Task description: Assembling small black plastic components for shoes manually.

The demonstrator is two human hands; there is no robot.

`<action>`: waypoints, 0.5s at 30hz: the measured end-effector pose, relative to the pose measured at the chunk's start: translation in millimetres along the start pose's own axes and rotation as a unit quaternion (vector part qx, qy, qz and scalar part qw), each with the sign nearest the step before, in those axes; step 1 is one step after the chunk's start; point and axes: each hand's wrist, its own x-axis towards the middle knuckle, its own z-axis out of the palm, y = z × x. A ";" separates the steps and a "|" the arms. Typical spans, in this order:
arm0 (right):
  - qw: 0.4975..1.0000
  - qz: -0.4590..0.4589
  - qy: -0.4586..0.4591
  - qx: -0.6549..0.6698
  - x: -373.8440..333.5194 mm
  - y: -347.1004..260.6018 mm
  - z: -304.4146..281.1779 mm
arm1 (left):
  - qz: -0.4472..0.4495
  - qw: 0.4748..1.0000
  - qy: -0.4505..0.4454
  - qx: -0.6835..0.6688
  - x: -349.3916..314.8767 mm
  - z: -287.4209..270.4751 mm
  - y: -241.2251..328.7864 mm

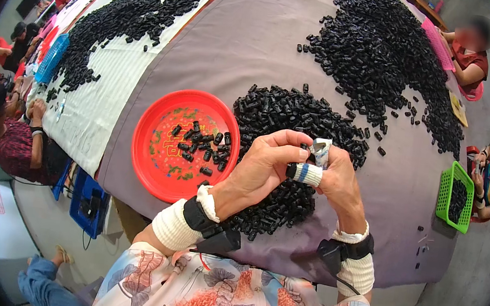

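Observation:
My left hand is closed, with a small black plastic piece pinched between thumb and forefinger. Close against it, my right hand is also closed; whatever its fingertips hold is hidden. A white finger wrap with blue stripes covers one right finger, and another pale wrap sits at the thumb. Both hands hover over a heap of small black plastic pieces. Left of my hands lies a round red tray with several of the same black pieces scattered in its right half.
A larger heap of black pieces spreads over the grey cloth toward the far right. A green basket stands at the right edge. Other people sit around the tables, left and right. A blue crate is below the left edge.

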 end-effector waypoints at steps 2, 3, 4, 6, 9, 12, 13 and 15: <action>1.000 0.008 0.003 -0.005 -1.0 0.0 1.4 | -0.002 1.000 0.013 0.010 0.8 1.5 -0.4; 1.000 0.009 0.003 -0.005 -0.5 1.4 1.6 | 0.001 1.000 0.023 0.014 1.8 2.3 -0.9; 1.000 0.010 0.002 0.013 0.5 3.9 2.1 | 0.004 0.999 0.033 0.018 2.4 2.6 -1.3; 1.000 0.010 0.003 0.029 0.1 6.6 3.7 | 0.005 0.999 0.034 0.018 2.0 0.7 -2.6; 0.999 0.009 0.007 0.039 0.1 8.4 6.5 | 0.005 0.999 0.037 0.022 1.4 -4.6 -4.6; 0.997 0.026 0.017 0.067 1.9 8.9 7.9 | 0.002 0.999 0.038 0.018 0.0 -5.7 -4.0; 0.997 0.029 0.015 0.064 2.5 9.4 7.8 | 0.002 0.999 0.037 0.011 -0.5 -5.9 -3.9; 0.998 0.033 0.012 0.060 3.3 9.3 7.2 | 0.001 1.000 0.028 0.005 -1.5 -7.8 -3.6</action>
